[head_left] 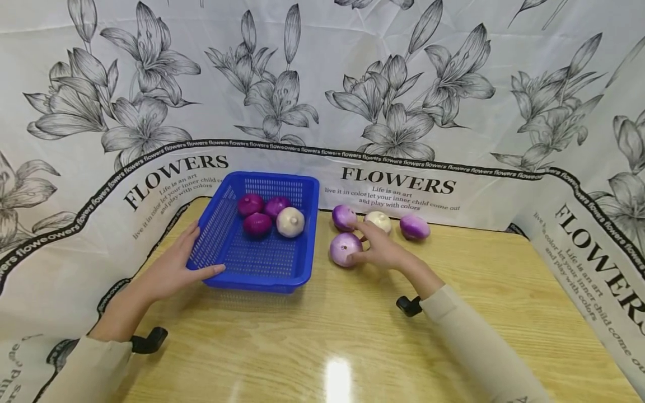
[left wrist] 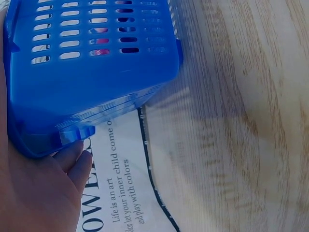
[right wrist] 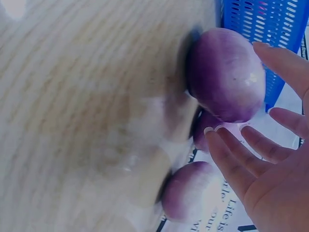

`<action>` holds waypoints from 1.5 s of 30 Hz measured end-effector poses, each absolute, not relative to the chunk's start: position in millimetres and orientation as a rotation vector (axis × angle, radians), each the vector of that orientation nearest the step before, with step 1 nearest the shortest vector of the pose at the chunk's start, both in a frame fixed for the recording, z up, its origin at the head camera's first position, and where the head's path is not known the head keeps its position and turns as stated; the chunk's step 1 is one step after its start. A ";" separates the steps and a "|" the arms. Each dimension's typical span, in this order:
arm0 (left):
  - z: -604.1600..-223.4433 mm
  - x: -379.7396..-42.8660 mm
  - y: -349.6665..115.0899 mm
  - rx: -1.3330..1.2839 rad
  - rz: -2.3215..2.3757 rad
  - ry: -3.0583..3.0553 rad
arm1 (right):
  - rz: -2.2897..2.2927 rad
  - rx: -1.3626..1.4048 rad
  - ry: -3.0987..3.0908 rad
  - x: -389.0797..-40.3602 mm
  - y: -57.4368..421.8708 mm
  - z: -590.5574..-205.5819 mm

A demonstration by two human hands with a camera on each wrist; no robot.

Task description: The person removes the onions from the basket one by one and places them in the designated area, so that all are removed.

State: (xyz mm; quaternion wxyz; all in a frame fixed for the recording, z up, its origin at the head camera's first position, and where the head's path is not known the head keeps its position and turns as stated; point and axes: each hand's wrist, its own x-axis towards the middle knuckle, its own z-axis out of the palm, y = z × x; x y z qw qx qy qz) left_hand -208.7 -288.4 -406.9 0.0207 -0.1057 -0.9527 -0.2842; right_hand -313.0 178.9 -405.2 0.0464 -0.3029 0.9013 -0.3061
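Observation:
A blue plastic basket (head_left: 307,268) with slotted walls stands on the table, several onions inside it. My left hand (head_left: 171,268) grips its left side, thumb over the near rim and fingers outside; in the left wrist view, fingertips (left wrist: 79,169) curl under the rim. To the basket's right, my right hand (head_left: 380,246) has its fingers spread beside a pale purple onion (head_left: 345,249). The right wrist view shows the thumb near that onion (right wrist: 227,75), with nothing gripped. Behind the hand are another purple onion (head_left: 344,218) and a partly hidden white onion (head_left: 379,221).
One more purple onion (head_left: 415,226) lies to the right, near the table's back edge. In the basket are dark purple onions (head_left: 257,225) and a white onion (head_left: 290,222). Flower-printed cloth (head_left: 282,45) rises behind the wooden table (head_left: 282,347) and along its sides.

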 end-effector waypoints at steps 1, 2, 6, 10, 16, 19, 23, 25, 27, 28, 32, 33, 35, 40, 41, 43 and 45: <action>-406.6 -209.2 -288.6 -0.327 -0.877 -2.954 | -0.932 -0.926 2.752 -312.6 179.0 -403.3; -406.1 -209.2 -288.4 -0.328 -0.872 -2.954 | -0.931 -0.925 2.751 -312.1 178.9 -401.5; -405.2 -209.4 -288.3 -0.332 -0.862 -2.957 | -0.892 -0.942 2.766 -309.9 178.8 -394.3; -404.7 -209.6 -288.4 -0.328 -0.862 -2.956 | -0.870 -1.004 2.796 -306.9 175.6 -385.9; -406.4 -209.5 -289.2 -0.323 -0.868 -2.960 | -0.870 -1.091 2.812 -302.3 164.2 -374.7; -406.0 -209.0 -288.6 -0.325 -0.865 -2.961 | -0.932 -1.154 2.792 -301.6 154.0 -370.7; -406.0 -208.6 -288.7 -0.328 -0.862 -2.964 | -0.977 -1.230 2.774 -304.0 135.5 -368.1; -407.0 -208.8 -288.8 -0.323 -0.860 -2.964 | -0.982 -1.228 2.772 -305.6 125.2 -367.0; -407.7 -209.4 -289.2 -0.320 -0.860 -2.962 | -0.998 -1.210 2.752 -306.8 115.1 -365.3; -408.0 -209.6 -289.3 -0.320 -0.861 -2.960 | -1.005 -1.209 2.741 -307.8 110.1 -364.9; -409.0 -209.6 -289.6 -0.322 -0.860 -2.957 | -0.979 -1.255 2.714 -313.0 90.3 -363.2; -409.3 -209.7 -289.9 -0.322 -0.861 -2.958 | -0.960 -1.277 2.718 -314.3 85.6 -362.6; -409.7 -209.9 -290.2 -0.323 -0.862 -2.958 | -0.906 -1.307 2.739 -317.6 76.2 -362.0; -409.1 -210.0 -291.3 -0.318 -0.867 -2.959 | -0.809 -1.327 2.773 -327.9 53.1 -364.9; -408.9 -210.0 -291.5 -0.316 -0.866 -2.961 | -0.791 -1.322 2.781 -330.3 48.8 -366.4; -408.9 -209.9 -291.5 -0.316 -0.867 -2.960 | -0.740 -1.291 2.810 -335.2 41.2 -370.3; -409.3 -210.1 -291.3 -0.320 -0.873 -2.958 | -0.685 -1.242 2.849 -339.7 34.3 -374.6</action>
